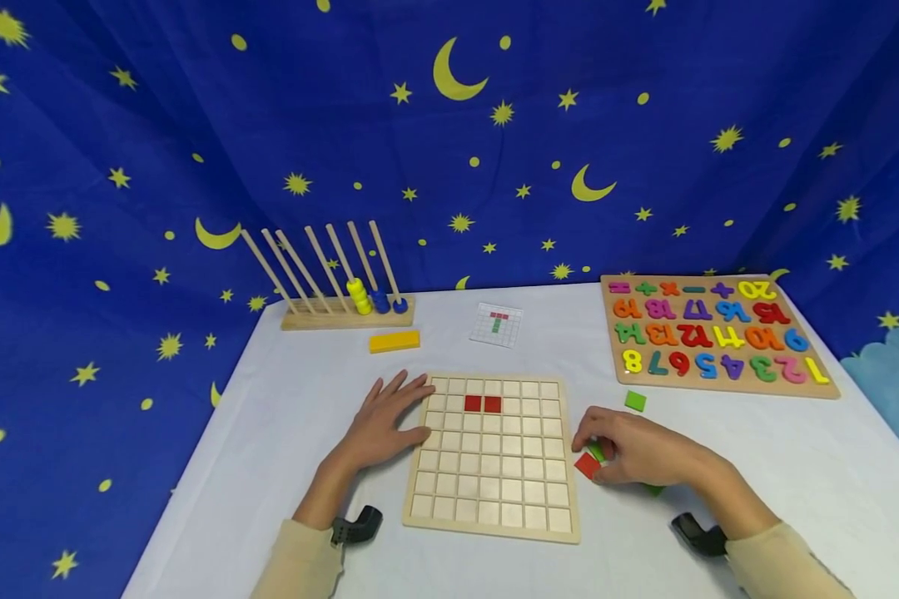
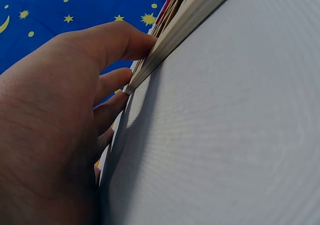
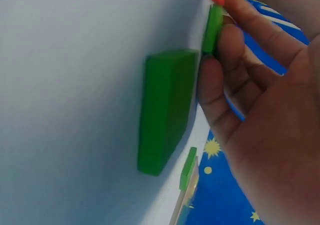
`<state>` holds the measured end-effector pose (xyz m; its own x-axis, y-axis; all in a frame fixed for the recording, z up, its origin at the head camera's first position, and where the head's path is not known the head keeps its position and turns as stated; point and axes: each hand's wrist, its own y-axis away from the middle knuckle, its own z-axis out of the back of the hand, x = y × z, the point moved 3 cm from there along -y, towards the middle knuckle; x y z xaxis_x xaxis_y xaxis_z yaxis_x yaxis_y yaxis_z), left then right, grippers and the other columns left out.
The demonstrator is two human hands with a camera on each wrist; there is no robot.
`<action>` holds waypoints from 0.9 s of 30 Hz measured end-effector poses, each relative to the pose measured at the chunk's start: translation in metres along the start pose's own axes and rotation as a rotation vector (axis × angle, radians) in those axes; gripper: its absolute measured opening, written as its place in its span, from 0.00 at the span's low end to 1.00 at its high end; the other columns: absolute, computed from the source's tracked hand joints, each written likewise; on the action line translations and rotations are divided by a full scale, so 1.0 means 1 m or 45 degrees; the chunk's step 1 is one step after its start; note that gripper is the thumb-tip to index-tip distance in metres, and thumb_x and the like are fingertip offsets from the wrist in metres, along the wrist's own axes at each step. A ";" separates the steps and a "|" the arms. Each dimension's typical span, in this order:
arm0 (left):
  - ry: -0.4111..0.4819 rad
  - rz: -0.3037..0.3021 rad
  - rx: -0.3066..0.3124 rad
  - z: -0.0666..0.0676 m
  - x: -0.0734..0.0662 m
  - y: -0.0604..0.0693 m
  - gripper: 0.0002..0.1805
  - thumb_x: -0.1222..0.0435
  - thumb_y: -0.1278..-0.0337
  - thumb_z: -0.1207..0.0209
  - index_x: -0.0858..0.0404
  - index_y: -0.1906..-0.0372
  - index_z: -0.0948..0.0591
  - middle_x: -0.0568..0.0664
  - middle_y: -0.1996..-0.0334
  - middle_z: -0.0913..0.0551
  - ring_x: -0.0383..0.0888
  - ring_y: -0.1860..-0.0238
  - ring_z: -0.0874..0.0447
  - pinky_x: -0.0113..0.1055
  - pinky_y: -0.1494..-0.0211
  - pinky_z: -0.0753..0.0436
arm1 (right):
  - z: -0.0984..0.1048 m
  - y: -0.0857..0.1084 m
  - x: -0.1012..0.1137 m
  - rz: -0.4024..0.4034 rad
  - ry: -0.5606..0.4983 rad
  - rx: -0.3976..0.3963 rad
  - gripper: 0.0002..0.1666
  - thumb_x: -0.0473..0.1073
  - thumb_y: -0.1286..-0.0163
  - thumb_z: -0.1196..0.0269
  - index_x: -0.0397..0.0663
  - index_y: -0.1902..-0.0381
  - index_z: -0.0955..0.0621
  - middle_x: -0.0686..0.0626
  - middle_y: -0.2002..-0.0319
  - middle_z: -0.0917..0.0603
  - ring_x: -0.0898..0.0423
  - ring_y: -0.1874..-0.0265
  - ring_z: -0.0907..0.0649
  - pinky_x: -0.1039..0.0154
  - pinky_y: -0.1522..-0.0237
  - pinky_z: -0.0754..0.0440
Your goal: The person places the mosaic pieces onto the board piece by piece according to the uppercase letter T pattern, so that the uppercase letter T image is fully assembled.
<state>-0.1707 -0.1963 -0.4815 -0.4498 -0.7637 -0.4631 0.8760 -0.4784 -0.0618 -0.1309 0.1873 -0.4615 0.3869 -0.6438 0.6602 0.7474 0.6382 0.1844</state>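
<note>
A wooden grid board (image 1: 492,529) lies in the middle of the table, with two red square tiles (image 1: 483,404) side by side in one of its upper rows. My left hand (image 1: 382,423) rests at the board's left edge, its fingers spread and its fingertips against the frame (image 2: 175,35). Right of the board, my right hand (image 1: 637,445) pinches a red tile (image 1: 588,466) between thumb and finger. A green tile (image 3: 213,27) lies beside it, under the fingers. Another green tile (image 3: 170,110) is close to the palm, mostly covered in the head view.
A separate green tile (image 1: 635,400) lies beyond the right hand. At the back are a pattern card (image 1: 497,324), a yellow block (image 1: 394,341) and a peg rack (image 1: 345,320) with yellow and blue beads. A number puzzle board (image 1: 719,384) lies at the back right.
</note>
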 end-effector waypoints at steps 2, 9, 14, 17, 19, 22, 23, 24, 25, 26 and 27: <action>0.004 -0.006 -0.005 0.000 0.000 0.000 0.35 0.46 0.44 0.39 0.47 0.30 0.32 0.40 0.28 0.40 0.47 0.26 0.56 0.51 0.27 0.62 | 0.000 0.001 -0.001 0.007 0.021 -0.011 0.17 0.49 0.48 0.26 0.67 0.59 0.17 0.63 0.60 0.25 0.60 0.66 0.25 0.66 0.65 0.24; 0.012 -0.026 -0.023 0.001 -0.001 0.000 0.35 0.47 0.44 0.38 0.48 0.30 0.32 0.41 0.28 0.40 0.49 0.26 0.55 0.53 0.27 0.61 | 0.002 0.004 -0.005 -0.030 0.079 -0.062 0.13 0.53 0.48 0.26 0.71 0.64 0.18 0.65 0.61 0.25 0.61 0.64 0.25 0.64 0.61 0.23; 0.015 -0.026 -0.032 0.001 -0.002 0.001 0.35 0.48 0.45 0.38 0.48 0.31 0.31 0.41 0.28 0.39 0.50 0.26 0.54 0.53 0.27 0.61 | 0.005 0.005 -0.005 -0.069 0.126 -0.135 0.13 0.54 0.49 0.26 0.66 0.66 0.18 0.65 0.66 0.23 0.61 0.69 0.25 0.67 0.68 0.24; 0.021 -0.022 -0.035 0.001 -0.003 0.001 0.35 0.48 0.45 0.38 0.49 0.31 0.31 0.42 0.29 0.39 0.50 0.26 0.54 0.54 0.27 0.61 | 0.005 0.006 -0.005 -0.096 0.122 -0.169 0.15 0.53 0.49 0.25 0.63 0.65 0.18 0.64 0.68 0.22 0.61 0.71 0.25 0.67 0.70 0.25; 0.017 -0.016 -0.031 0.001 -0.003 0.001 0.35 0.48 0.45 0.38 0.49 0.31 0.31 0.42 0.29 0.39 0.49 0.26 0.54 0.53 0.27 0.61 | 0.006 0.006 -0.006 -0.116 0.108 -0.178 0.16 0.52 0.50 0.25 0.61 0.64 0.18 0.64 0.68 0.22 0.60 0.71 0.25 0.67 0.70 0.24; 0.010 -0.008 -0.027 0.001 -0.003 0.001 0.35 0.48 0.45 0.38 0.49 0.31 0.31 0.41 0.29 0.39 0.49 0.26 0.54 0.53 0.27 0.61 | 0.006 0.005 -0.007 -0.134 0.108 -0.176 0.17 0.53 0.50 0.25 0.61 0.63 0.18 0.64 0.68 0.22 0.60 0.70 0.25 0.66 0.68 0.24; 0.007 -0.006 -0.026 0.001 -0.003 0.001 0.36 0.48 0.45 0.38 0.49 0.31 0.31 0.41 0.29 0.39 0.49 0.26 0.54 0.53 0.27 0.61 | 0.006 0.005 -0.007 -0.137 0.113 -0.175 0.17 0.54 0.50 0.25 0.61 0.63 0.18 0.64 0.67 0.22 0.60 0.69 0.25 0.66 0.68 0.24; 0.004 -0.004 -0.024 0.001 -0.002 0.001 0.36 0.48 0.45 0.38 0.48 0.31 0.31 0.41 0.28 0.39 0.48 0.26 0.54 0.52 0.27 0.61 | 0.006 0.005 -0.007 -0.137 0.121 -0.175 0.17 0.54 0.50 0.25 0.62 0.62 0.17 0.64 0.67 0.22 0.61 0.69 0.25 0.66 0.67 0.24; 0.003 -0.006 -0.028 0.001 -0.002 0.001 0.35 0.48 0.45 0.38 0.49 0.31 0.31 0.41 0.28 0.39 0.49 0.26 0.54 0.53 0.27 0.61 | 0.006 0.005 -0.007 -0.135 0.131 -0.174 0.17 0.54 0.50 0.25 0.62 0.62 0.17 0.64 0.67 0.22 0.61 0.69 0.25 0.66 0.67 0.24; 0.002 -0.003 -0.025 0.001 -0.002 0.000 0.35 0.48 0.45 0.38 0.48 0.31 0.31 0.41 0.28 0.39 0.48 0.26 0.54 0.53 0.27 0.61 | 0.006 0.004 -0.007 -0.131 0.140 -0.174 0.17 0.54 0.49 0.25 0.63 0.62 0.17 0.65 0.67 0.22 0.61 0.69 0.25 0.66 0.67 0.24; 0.001 0.000 -0.022 0.001 -0.002 0.000 0.36 0.48 0.45 0.38 0.48 0.31 0.31 0.41 0.28 0.39 0.48 0.26 0.54 0.52 0.27 0.61 | 0.006 0.004 -0.007 -0.124 0.150 -0.175 0.16 0.54 0.49 0.26 0.63 0.62 0.16 0.65 0.67 0.22 0.62 0.69 0.25 0.66 0.67 0.24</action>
<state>-0.1697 -0.1954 -0.4800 -0.4497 -0.7633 -0.4638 0.8789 -0.4707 -0.0774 -0.1341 0.1970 -0.4613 0.3637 -0.7498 0.5528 0.8479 0.5122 0.1368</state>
